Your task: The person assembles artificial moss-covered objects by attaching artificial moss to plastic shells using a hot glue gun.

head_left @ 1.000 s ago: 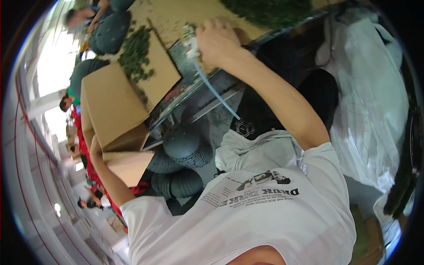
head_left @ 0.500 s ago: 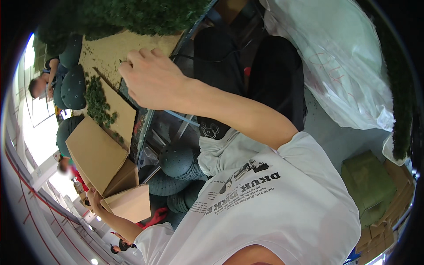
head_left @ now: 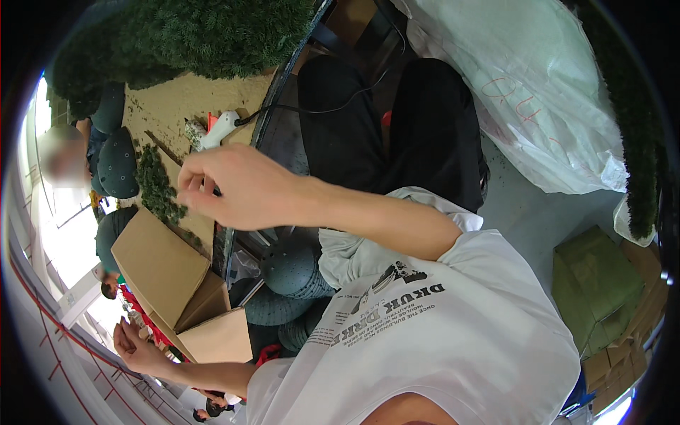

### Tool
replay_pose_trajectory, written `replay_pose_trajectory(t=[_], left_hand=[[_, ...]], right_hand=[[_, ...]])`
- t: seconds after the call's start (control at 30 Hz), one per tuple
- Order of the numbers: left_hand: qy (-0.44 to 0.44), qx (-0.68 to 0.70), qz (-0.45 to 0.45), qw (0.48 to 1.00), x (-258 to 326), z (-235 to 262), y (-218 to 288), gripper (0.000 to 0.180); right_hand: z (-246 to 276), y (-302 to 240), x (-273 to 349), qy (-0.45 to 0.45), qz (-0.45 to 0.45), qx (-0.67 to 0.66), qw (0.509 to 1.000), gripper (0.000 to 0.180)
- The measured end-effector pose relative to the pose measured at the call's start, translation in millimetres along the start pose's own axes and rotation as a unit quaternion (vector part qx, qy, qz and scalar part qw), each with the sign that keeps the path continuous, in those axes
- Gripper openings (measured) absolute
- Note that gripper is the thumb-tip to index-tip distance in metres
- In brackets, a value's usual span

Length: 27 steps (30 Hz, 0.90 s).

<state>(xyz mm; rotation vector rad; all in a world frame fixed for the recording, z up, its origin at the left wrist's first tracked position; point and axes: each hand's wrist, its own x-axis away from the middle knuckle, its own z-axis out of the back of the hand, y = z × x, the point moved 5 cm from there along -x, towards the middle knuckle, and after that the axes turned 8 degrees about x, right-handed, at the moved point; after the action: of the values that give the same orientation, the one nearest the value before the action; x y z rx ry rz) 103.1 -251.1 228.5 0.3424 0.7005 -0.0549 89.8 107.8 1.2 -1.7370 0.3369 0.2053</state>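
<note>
My right hand reaches across above the worktable, its fingers loosely bent and apart, with nothing visible in them. Its fingertips are beside a strip of loose green artificial foliage sprigs; whether they touch is unclear. Just beyond the knuckles, a white glue gun lies on the tabletop, its black cord trailing toward my knees. My left hand is at the lower left, off the outer side of an open cardboard box. Its fingers are half curled with gaps between them, and I see nothing held.
Dense green artificial foliage covers the table's far end. Dark perforated half-domes are stacked beneath the table edge, with others across it. A large white plastic sack and a green bundle stand at right. People are at the left.
My right hand has come away from the glue gun, now uncovered on the table, and shifted nearer to me. My left hand has left the box edge and moved outward.
</note>
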Motion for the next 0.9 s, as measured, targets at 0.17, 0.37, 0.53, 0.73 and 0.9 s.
replay_pose_trajectory(t=[0.17,0.37,0.53,0.73,0.9], left_hand=[[-0.021,0.199,0.034,0.979,86.9,-141.8,137.8,0.014],[-0.160,0.439,0.077,0.881,133.8,-244.1,184.0,0.012],[-0.252,0.405,0.063,0.877,157.4,-261.6,217.5,0.020],[-0.364,0.455,0.071,0.810,146.0,-280.2,222.6,0.025],[-0.248,0.328,-0.171,0.895,86.2,-290.1,241.2,0.031]], right_hand=[[-7.7,-20.4,22.7,0.070,0.061,-0.020,0.995,0.026],[36.9,3.5,41.0,0.195,0.110,0.168,0.960,0.037],[71.3,17.4,54.7,0.242,0.092,0.221,0.940,0.029],[96.2,48.1,51.3,0.258,0.039,0.063,0.963,0.021],[121.9,92.1,38.6,0.274,-0.072,-0.233,0.930,0.022]])
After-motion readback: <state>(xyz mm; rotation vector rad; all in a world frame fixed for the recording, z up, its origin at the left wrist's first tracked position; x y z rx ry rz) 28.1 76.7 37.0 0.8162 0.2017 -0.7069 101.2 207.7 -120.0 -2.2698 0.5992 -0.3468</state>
